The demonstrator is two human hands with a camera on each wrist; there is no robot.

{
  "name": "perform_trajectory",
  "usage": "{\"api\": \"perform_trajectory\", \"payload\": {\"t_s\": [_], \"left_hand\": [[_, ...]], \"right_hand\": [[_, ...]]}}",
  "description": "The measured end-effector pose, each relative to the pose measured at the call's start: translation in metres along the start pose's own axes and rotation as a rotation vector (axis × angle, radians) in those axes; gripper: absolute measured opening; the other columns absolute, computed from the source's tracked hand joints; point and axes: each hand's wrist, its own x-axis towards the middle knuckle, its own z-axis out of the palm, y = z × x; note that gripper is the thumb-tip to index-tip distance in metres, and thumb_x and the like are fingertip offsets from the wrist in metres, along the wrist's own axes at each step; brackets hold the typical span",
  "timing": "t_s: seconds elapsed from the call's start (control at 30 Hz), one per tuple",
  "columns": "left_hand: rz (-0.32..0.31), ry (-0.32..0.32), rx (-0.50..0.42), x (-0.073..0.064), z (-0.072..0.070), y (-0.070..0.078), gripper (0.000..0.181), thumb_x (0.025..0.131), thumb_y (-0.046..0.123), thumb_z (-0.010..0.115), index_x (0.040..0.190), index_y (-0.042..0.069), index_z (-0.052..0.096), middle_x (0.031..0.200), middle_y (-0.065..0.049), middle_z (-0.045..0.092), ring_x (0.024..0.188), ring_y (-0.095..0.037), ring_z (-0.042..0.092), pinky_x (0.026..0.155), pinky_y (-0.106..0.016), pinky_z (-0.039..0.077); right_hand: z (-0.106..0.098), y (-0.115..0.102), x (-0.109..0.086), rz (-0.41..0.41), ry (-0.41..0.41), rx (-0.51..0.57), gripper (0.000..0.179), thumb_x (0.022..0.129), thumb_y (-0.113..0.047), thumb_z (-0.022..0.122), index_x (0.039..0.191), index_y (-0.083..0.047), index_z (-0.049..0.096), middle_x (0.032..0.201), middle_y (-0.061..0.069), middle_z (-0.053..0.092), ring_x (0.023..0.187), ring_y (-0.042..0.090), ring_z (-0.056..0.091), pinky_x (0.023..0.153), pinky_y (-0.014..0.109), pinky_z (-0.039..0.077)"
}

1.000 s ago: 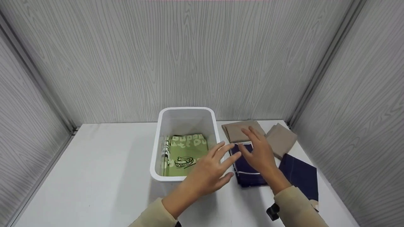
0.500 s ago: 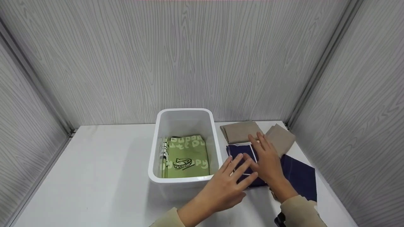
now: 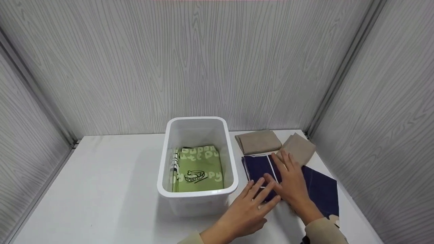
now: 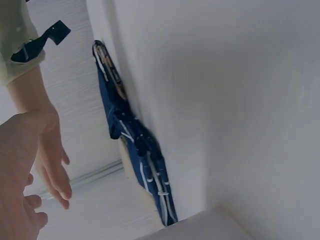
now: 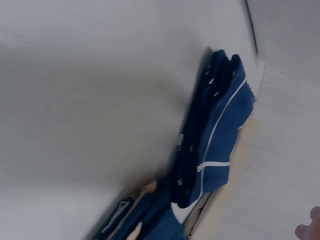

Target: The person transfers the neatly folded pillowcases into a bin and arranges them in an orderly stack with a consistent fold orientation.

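Note:
In the head view my left hand is at the front right corner of a white plastic bin, fingers spread and holding nothing. My right hand is beside it, fingers extended, in front of a folded navy cloth with white lines. Both hands appear raised above the table in the left wrist view, apart from the cloth. The white-lined cloth lies flat in the right wrist view, its layered edge showing. Another navy folded cloth lies right of my right hand, partly covered by that arm.
The white bin stands on the white table and holds a green folded cloth with lettering. Two beige folded cloths lie at the back right. Grey wood-grain walls close off the back and sides.
Both hands have moved toward the front and slightly right, the left hand away from above the bin's front right rim. More of the green and navy cloths shows now.

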Motion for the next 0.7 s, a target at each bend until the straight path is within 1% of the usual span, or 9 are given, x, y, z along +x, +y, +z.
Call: {"api": "perform_trajectory", "payload": {"t_s": [0.13, 0.33, 0.53, 0.6, 0.7], "left_hand": [[-0.033, -0.018, -0.023, -0.002, 0.012, -0.001, 0.084, 0.078, 0.054, 0.075, 0.150, 0.021, 0.045, 0.159, -0.014, 0.034, 0.144, -0.039, 0.036, 0.112, -0.052, 0.037], [-0.078, -0.061, -0.022, -0.006, 0.026, -0.002, 0.084, 0.079, 0.054, 0.075, 0.150, 0.020, 0.045, 0.158, -0.016, 0.035, 0.143, -0.040, 0.036, 0.113, -0.052, 0.036], [-0.116, -0.112, 0.012, -0.006, 0.038, -0.001, 0.083, 0.080, 0.055, 0.072, 0.150, 0.021, 0.045, 0.157, -0.015, 0.037, 0.142, -0.040, 0.038, 0.113, -0.051, 0.036], [-0.135, -0.134, 0.011, -0.005, 0.043, 0.000, 0.082, 0.081, 0.055, 0.071, 0.150, 0.022, 0.044, 0.157, -0.014, 0.038, 0.141, -0.039, 0.039, 0.113, -0.051, 0.037], [-0.167, -0.173, -0.001, -0.005, 0.049, -0.001, 0.081, 0.082, 0.055, 0.070, 0.151, 0.022, 0.044, 0.157, -0.013, 0.039, 0.141, -0.038, 0.040, 0.112, -0.051, 0.038]], "right_hand": [[0.002, 0.006, -0.007, 0.010, -0.002, -0.026, 0.074, 0.086, -0.048, 0.071, 0.150, -0.018, 0.047, 0.158, 0.017, 0.037, 0.145, 0.046, 0.028, 0.112, 0.067, 0.026], [0.007, 0.012, -0.015, -0.012, -0.005, -0.060, 0.073, 0.086, -0.047, 0.071, 0.148, -0.016, 0.049, 0.156, 0.020, 0.038, 0.144, 0.047, 0.030, 0.113, 0.066, 0.025], [0.011, 0.018, -0.020, 0.020, -0.065, -0.079, 0.076, 0.087, -0.053, 0.067, 0.151, -0.017, 0.046, 0.158, 0.019, 0.035, 0.146, 0.046, 0.027, 0.115, 0.065, 0.021], [0.013, 0.020, -0.022, 0.023, -0.086, -0.086, 0.077, 0.088, -0.054, 0.065, 0.152, -0.017, 0.044, 0.159, 0.019, 0.034, 0.146, 0.045, 0.027, 0.116, 0.065, 0.020], [0.015, 0.023, -0.026, 0.029, -0.092, -0.072, 0.075, 0.089, -0.053, 0.065, 0.151, -0.017, 0.045, 0.158, 0.019, 0.034, 0.146, 0.044, 0.027, 0.116, 0.064, 0.019]]}}
